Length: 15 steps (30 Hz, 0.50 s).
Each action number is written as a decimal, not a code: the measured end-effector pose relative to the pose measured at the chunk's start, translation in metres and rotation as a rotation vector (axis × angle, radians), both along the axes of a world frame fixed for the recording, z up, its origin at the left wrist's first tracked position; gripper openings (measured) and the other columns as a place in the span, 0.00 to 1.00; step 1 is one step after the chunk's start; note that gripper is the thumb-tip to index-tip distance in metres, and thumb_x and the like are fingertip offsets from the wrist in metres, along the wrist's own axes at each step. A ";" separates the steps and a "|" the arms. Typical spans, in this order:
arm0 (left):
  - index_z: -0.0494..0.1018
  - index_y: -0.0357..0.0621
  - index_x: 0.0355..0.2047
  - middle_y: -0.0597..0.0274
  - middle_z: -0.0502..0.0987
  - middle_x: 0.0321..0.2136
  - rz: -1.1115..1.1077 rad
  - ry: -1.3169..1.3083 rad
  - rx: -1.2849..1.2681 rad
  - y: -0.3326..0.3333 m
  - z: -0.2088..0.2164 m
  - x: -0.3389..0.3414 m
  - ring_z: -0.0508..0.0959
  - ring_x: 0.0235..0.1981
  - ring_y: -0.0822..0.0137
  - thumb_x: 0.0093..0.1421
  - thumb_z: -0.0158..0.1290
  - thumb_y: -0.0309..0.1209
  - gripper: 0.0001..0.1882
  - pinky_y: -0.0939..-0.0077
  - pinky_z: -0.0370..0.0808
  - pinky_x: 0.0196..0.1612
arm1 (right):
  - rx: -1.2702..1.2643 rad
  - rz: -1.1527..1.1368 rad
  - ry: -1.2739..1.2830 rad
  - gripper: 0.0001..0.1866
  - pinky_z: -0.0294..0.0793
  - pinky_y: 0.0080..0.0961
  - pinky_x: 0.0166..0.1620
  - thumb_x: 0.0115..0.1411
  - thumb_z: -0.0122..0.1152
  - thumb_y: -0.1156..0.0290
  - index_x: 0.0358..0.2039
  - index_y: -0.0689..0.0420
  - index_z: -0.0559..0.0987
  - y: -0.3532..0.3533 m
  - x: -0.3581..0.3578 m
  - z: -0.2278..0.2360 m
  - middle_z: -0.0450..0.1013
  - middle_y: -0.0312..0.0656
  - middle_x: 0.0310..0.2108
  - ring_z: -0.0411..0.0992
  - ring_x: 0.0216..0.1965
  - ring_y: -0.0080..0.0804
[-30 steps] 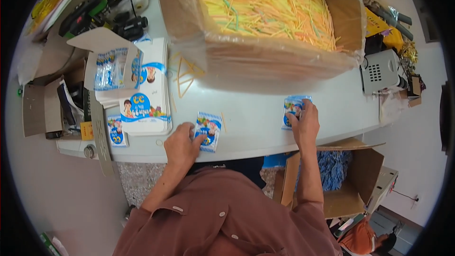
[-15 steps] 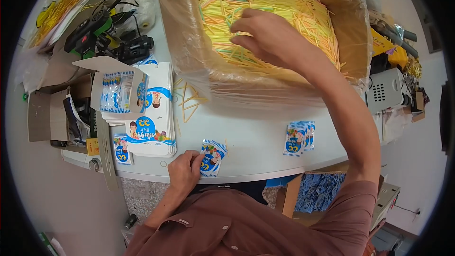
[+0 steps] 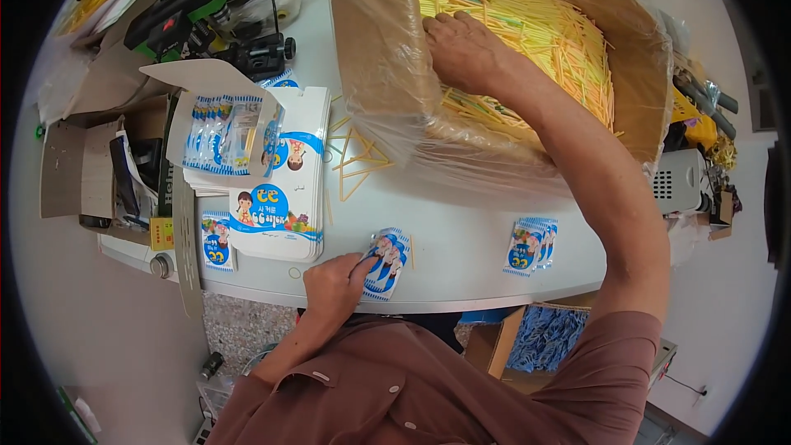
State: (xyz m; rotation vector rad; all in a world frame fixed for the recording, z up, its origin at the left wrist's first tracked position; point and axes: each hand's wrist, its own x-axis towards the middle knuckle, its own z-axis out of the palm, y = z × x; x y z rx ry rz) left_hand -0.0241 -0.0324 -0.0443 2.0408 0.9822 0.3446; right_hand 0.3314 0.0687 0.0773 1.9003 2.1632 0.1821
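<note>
1. The left hand [image 3: 334,284] rests at the near edge of the white counter [image 3: 461,239], its grip closed lightly on a small stack of blue-and-white printed sachets [image 3: 387,259], thumb and fingertips pinching the stack's near corner while the stack lies flat on the counter.
2. The right hand [image 3: 465,49] is stretched far forward into a large cardboard box [image 3: 387,74] lined with clear plastic; its fingers curl down into the heap of yellow, orange and green straws [image 3: 544,33]. Whether that grip has closed on any straws cannot be told, as the fingertips are buried.
3. A second fanned stack of sachets [image 3: 531,245] lies on the counter well to the right of the left hand's grip, touched by neither hand.
4. A few loose straws [image 3: 354,161] lie on the counter ahead of the left grip, just beside the box's near wall.
5. Left of that grip stands an open printed carton [image 3: 272,189] with sachets packed upright inside, and one single sachet [image 3: 217,241] lies beside it.
</note>
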 end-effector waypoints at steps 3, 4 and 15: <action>0.80 0.43 0.33 0.58 0.78 0.18 -0.115 0.053 0.241 0.003 0.010 -0.002 0.78 0.18 0.53 0.59 0.59 0.37 0.10 0.61 0.71 0.21 | 0.012 0.004 0.028 0.13 0.69 0.41 0.50 0.63 0.50 0.69 0.44 0.63 0.72 -0.009 0.008 0.010 0.74 0.50 0.43 0.72 0.48 0.47; 0.80 0.44 0.35 0.57 0.78 0.20 -0.121 0.102 0.283 0.002 0.014 -0.003 0.78 0.19 0.55 0.60 0.59 0.36 0.10 0.61 0.71 0.22 | 0.030 -0.021 0.069 0.13 0.70 0.42 0.49 0.65 0.49 0.68 0.44 0.64 0.72 -0.012 0.010 0.016 0.74 0.51 0.42 0.73 0.47 0.48; 0.78 0.36 0.42 0.54 0.80 0.32 -0.108 -0.237 0.302 0.003 0.026 -0.011 0.78 0.29 0.58 0.60 0.57 0.28 0.11 0.69 0.75 0.36 | 0.340 -0.287 2.195 0.14 0.69 0.24 0.23 0.72 0.44 0.62 0.41 0.60 0.71 -0.156 -0.021 0.072 0.71 0.42 0.24 0.71 0.24 0.30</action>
